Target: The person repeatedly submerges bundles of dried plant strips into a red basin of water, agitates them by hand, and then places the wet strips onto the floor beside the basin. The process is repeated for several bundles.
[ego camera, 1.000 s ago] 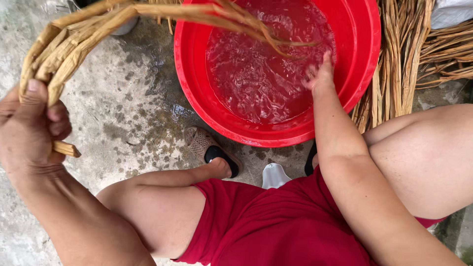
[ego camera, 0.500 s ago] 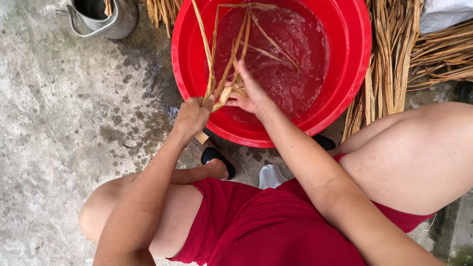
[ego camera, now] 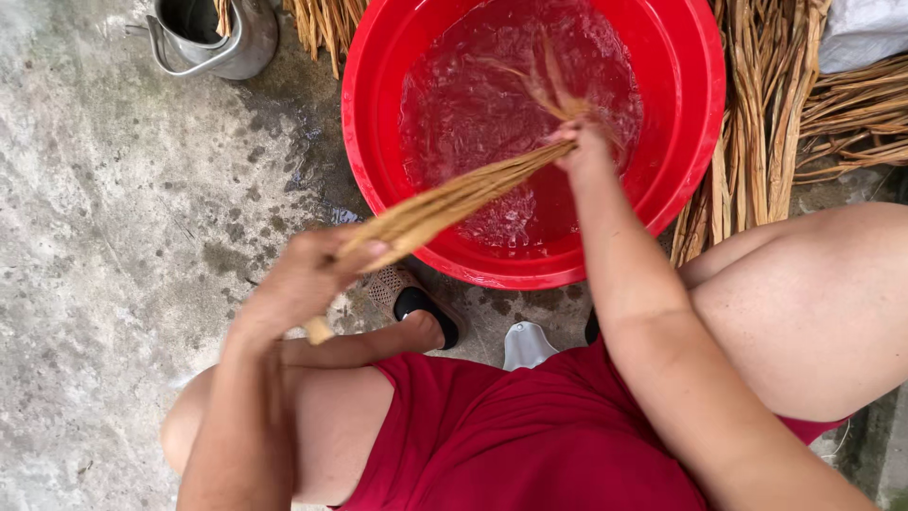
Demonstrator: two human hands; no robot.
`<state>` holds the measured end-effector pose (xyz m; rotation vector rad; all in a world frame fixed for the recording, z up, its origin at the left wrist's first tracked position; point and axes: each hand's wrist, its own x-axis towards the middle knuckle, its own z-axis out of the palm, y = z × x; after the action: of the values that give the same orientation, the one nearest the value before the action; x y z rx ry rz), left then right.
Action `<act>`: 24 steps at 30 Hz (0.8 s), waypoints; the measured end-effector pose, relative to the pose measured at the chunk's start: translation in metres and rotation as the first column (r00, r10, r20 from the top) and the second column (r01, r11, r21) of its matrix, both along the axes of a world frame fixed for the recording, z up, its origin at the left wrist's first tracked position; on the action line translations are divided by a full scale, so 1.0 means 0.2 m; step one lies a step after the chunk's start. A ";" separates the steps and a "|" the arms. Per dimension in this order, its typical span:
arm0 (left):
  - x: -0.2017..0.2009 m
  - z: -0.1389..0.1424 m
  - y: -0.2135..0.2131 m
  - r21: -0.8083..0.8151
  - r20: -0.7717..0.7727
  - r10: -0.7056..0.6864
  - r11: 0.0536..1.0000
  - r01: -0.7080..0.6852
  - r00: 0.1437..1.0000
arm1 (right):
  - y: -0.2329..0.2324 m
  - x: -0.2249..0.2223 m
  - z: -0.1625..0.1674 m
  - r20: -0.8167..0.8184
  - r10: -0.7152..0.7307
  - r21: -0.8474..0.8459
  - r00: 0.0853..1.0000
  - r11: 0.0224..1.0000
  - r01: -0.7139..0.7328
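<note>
Left hand (ego camera: 307,279): fist closed, low and near the left knee, forearm raised steeply from the lap.
Right hand (ego camera: 582,147): fingers closed, arm stretched forward, wrist bent slightly.
Hands: well apart.

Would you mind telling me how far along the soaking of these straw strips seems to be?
Done: the red basin holds water. In hand: left hand and right hand grip one bundle of strips, its far end over the water. Left: the dry strips heaped beside the basin.

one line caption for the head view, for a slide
Both hands, left hand and right hand, hold a bundle of straw strips over a red basin of water.
</note>
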<state>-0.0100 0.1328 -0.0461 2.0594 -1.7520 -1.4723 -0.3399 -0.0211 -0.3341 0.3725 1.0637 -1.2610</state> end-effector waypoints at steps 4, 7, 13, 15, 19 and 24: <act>0.09 0.00 -0.05 -0.004 0.085 0.128 0.992 -0.128 0.988 | -0.04 -0.10 0.01 -0.064 -0.054 -0.046 0.997 0.998 0.051; 0.12 -0.13 -0.13 -0.087 -0.009 0.261 0.962 -0.260 0.965 | 0.03 0.09 0.12 -0.188 0.094 0.036 0.978 0.995 -0.088; -0.04 -0.51 -0.26 0.058 0.155 0.261 0.960 -0.273 0.953 | 0.32 0.76 0.36 -0.074 0.562 -0.426 0.824 0.729 -0.536; -0.18 -0.60 -0.20 -0.165 0.311 -0.045 0.981 0.101 0.949 | 0.36 0.84 0.37 -0.077 0.597 -0.533 0.799 0.653 -0.539; -0.32 -0.59 -0.06 -0.077 0.231 -0.085 0.992 0.105 0.969 | 0.30 0.77 0.33 -0.110 0.599 -0.352 0.794 0.723 -0.594; -0.36 -0.34 0.02 0.028 0.046 -0.198 0.980 0.197 0.979 | 0.10 0.44 0.21 -0.099 0.326 -0.162 0.940 0.927 -0.338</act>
<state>-0.0817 0.1365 -0.1132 1.9979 -2.0193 -1.5096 -0.2523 -0.0005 -0.2912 0.0082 1.0155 -1.0573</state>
